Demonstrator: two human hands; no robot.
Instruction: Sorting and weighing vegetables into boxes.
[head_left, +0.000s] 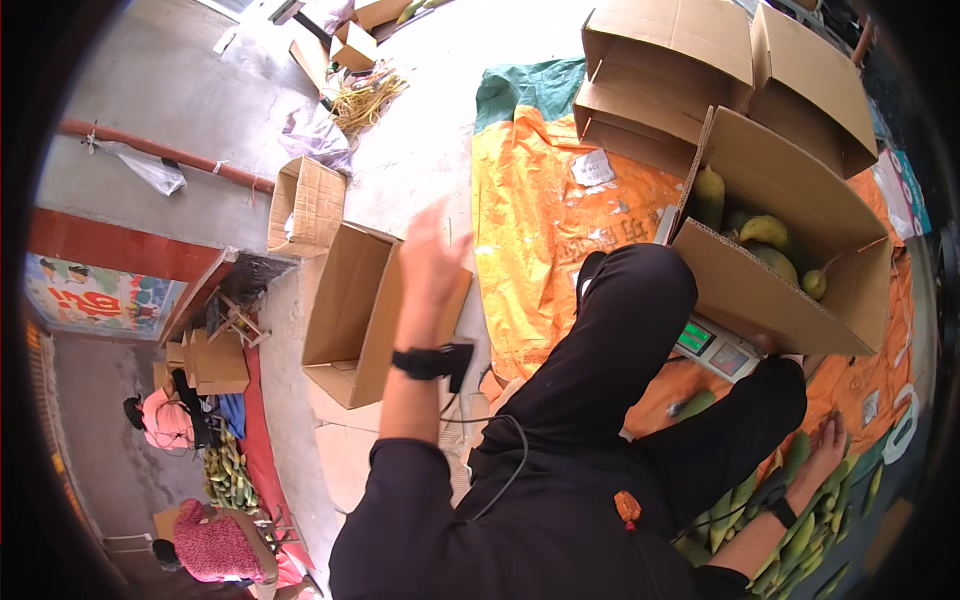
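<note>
My left hand (433, 251) is raised in front of an open-topped cardboard box (352, 300); it is blurred, fingers apart, with nothing visible in it. My right hand (827, 444) is low at my right side, fingers loosely curved, above a pile of long green melons (799, 532). I see nothing held in it; whether it touches a melon I cannot tell. Beyond my knees, an open cardboard box (787, 165) holds several green and yellowish melons (766, 231). That box rests on a digital scale (724, 356) with a lit green display.
Two more cardboard boxes (667, 60) (817, 90) stand behind the filled one on an orange tarp (540, 247). A small carton (307, 210) and a bundle of yellow twine (367, 97) lie along the wall. Two people (169, 424) (217, 544) are farther left, near another melon pile (227, 472).
</note>
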